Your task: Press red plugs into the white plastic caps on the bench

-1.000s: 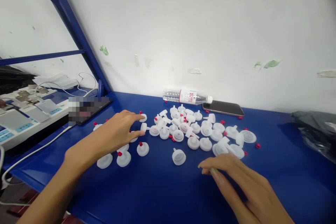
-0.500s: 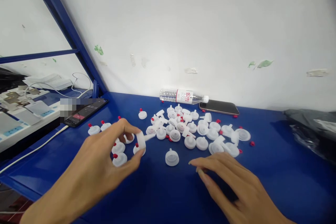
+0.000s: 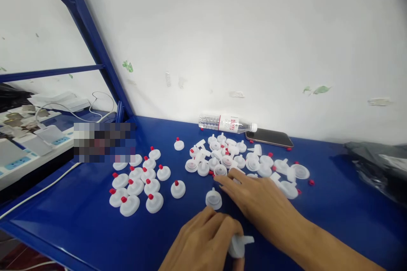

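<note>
Left hand [image 3: 206,237] drew nearer, pinching cap [image 3: 237,246].

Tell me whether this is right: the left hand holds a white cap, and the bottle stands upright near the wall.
No: the bottle lies on its side near the wall, as the head view shows. The left hand does hold a white cap.

Lane — between red-tipped caps [image 3: 154,203] and loose pile [image 3: 203,168] | bottle [image 3: 228,124], phone [image 3: 270,136] — behind pile

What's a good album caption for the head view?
Left hand holds a round, spouted white plastic cap; right hand by more such caps.
</note>
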`<state>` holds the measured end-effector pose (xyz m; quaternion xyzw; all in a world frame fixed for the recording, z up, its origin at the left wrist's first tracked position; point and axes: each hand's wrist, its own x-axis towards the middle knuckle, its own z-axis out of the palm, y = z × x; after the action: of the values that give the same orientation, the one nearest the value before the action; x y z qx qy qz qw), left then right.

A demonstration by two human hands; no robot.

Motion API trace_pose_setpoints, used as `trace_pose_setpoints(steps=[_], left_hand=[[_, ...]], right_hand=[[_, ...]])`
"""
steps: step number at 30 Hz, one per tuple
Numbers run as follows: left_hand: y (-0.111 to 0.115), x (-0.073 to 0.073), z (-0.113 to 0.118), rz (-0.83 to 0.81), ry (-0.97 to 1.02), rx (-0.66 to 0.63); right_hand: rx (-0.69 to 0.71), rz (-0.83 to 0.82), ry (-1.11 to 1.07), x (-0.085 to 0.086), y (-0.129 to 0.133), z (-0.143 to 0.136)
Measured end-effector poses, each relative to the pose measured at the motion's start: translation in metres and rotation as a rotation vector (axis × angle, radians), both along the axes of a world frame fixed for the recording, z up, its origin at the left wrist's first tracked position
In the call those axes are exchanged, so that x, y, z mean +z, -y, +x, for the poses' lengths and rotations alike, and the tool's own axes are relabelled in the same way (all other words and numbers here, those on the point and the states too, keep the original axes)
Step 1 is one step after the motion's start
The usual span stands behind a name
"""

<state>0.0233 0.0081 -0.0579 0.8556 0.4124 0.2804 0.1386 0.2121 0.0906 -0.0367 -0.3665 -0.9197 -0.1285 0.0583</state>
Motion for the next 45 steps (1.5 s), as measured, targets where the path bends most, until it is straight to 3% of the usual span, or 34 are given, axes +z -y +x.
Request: trace_pose_setpoints(steps=[3, 7, 14, 22, 29, 31, 36, 40, 45], left_hand=[[-0.003, -0.014, 0.003, 0.057, 0.022, 0.017], [-0.003, -0.020, 0.001, 0.026, 0.062, 0.037], [-0.004, -0.017, -0.004, -0.054, 0.133, 0.049], [0.000, -0.015, -0.003, 0.004, 0.107, 0.061], [-0.002, -0.003, 0.001, 0.018, 0.179, 0.152], [0.000, 0.000, 0.002, 0.026, 0.204, 0.210], [0.004, 0.002, 0.005, 0.044, 0.292, 0.328], [0.004, 0.004, 0.003, 0.061, 0.284, 0.290], [0.002, 0.003, 0.003, 0.030, 0.334, 0.276]], right_hand=[[-0.011, 0.020, 0.027, 0.001, -0.008, -0.006], [0.007, 0.018, 0.037, -0.002, -0.009, -0.007], [0.051, -0.003, 0.010, 0.000, -0.004, -0.002], [0.100, -0.088, -0.123, -0.005, -0.008, -0.001], [0.056, -0.226, -0.351, 0.001, -0.007, 0.010], [0.005, -0.326, -0.497, 0.010, -0.007, 0.014], [-0.126, -0.856, -1.063, 0.037, -0.007, 0.022], [-0.094, -1.092, -1.150, 0.046, -0.002, 0.022], [-0.007, -1.187, -1.153, 0.038, 0.007, 0.012]])
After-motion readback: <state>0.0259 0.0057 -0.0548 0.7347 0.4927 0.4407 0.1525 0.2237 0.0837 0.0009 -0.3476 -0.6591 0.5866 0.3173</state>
